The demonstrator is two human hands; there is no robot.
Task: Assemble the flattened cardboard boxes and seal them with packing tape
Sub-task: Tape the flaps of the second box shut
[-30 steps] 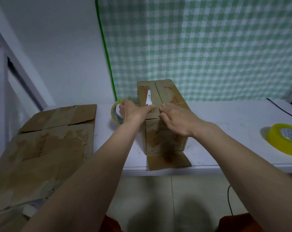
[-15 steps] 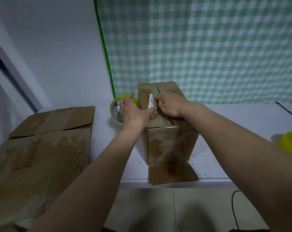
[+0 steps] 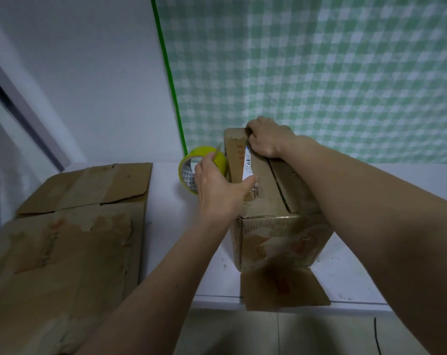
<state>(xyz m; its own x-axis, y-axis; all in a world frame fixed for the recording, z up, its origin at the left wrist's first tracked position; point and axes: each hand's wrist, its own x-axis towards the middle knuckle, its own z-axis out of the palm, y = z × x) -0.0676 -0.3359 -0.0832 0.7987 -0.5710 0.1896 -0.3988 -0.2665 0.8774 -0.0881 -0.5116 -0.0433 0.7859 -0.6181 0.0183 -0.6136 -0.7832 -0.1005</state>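
Now the box [image 3: 273, 201] stands upright on the worktop [image 3: 166, 226]; right hand [image 3: 267, 139] presses its far top edge, left hand [image 3: 217, 185] grips the tape roll [image 3: 204, 162] beside it. Sealing looks underway; next, draw tape along the seam.

Matt, scuffed brown cardboard box [image 3: 273, 201] — torn, peeling paper on flattened cardboard [image 3: 71, 239] at lower left, glossy yellow plastic tape roll [image 3: 191, 166], smooth white table [image 3: 212, 285], checked cloth [image 3: 319, 73].

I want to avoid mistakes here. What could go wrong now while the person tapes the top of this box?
The top flaps show a dark gap, so tape may seal them apart. The tape roll hangs off the box side in the left hand, so the strip might twist. The right hand presses only the far edge.
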